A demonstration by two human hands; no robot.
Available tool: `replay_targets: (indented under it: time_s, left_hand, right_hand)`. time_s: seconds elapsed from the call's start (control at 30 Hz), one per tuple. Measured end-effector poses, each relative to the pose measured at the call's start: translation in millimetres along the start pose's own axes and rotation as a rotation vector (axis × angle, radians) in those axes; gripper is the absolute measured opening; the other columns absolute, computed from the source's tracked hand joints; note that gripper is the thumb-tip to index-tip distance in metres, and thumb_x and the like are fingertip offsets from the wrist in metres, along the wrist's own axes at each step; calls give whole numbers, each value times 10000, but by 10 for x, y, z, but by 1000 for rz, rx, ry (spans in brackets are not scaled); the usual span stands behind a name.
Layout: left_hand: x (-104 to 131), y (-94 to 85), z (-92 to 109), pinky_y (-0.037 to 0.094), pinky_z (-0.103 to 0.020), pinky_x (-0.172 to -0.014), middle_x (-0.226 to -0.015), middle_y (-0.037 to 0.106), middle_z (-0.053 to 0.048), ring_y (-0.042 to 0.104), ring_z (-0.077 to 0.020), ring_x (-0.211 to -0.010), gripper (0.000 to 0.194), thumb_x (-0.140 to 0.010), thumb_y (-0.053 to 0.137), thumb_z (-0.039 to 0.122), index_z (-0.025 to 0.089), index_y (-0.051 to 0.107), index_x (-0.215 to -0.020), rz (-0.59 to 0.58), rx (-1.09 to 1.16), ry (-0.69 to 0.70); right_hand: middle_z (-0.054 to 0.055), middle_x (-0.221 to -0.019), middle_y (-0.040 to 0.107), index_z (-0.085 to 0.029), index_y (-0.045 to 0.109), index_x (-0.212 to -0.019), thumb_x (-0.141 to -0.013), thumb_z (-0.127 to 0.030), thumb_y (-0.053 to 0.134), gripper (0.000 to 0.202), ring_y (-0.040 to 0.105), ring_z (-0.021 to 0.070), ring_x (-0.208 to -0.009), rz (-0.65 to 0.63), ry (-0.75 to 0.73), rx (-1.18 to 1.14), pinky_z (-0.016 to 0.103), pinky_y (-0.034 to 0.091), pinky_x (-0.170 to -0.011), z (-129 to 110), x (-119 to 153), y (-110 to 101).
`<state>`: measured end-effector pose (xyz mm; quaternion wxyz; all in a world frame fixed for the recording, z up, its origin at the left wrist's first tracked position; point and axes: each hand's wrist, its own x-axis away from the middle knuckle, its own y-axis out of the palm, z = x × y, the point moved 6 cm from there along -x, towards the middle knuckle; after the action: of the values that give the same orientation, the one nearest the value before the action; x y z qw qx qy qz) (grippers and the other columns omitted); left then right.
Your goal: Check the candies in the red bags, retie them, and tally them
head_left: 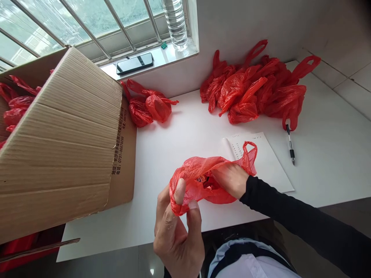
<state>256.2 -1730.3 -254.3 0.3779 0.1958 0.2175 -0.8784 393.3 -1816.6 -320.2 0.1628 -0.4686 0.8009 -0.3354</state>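
A thin red plastic bag (199, 166) is held with its mouth gaping, just above the white table. My left hand (181, 235) grips one side of it, the handle loop pulled over a finger and the thumb close by. Through the mouth reaches my right hand (230, 178), its fingers hidden by the plastic and the contents. Beside those fingers, inside the bag, lies a dark red printed packet (204, 179), mostly covered. The bag's other handle (251, 152) sticks up loose near my right wrist.
A tall cardboard box (75, 146) holding red bags stands at left. Tied red bags (158, 106) sit beside it; a larger heap of red bags (249, 88) lies against the wall. An open notebook (269, 162), a pen (290, 146), a phone (135, 63) and a water bottle (176, 27) are around.
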Motion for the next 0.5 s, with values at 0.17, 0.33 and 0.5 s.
replay_targets:
  time_s: [0.17, 0.33, 0.5]
  left_hand:
    - [-3, 12, 2, 556, -337, -961, -1282, 695, -45, 618, -205, -1186, 574, -874, 646, -8, 291, 641, -1364, -21, 10, -16]
    - [-5, -15, -7, 562, -353, -955, -1266, 713, -44, 637, -210, -1164, 597, -869, 655, -9, 312, 633, -1371, 6, -8, -5]
    - [-13, 8, -25, 565, -341, -942, -1279, 695, -55, 614, -208, -1196, 595, -859, 639, -40, 286, 644, -1357, -26, 28, -3]
  right_hand:
    - [47, -945, 707, -208, 634, -961, -816, -359, 691, 218, 650, 206, -832, -23, 37, 78, 294, 478, -699, 91, 25, 63]
    - [31, -916, 705, -210, 637, -1012, -825, -378, 695, 258, 652, 200, -825, -20, 67, 70, 290, 463, -695, 96, 40, 48]
    - [-3, -835, 698, -225, 629, -895, -782, -354, 692, 183, 627, 177, -732, -36, 10, 26, 283, 463, -662, -32, -3, -15]
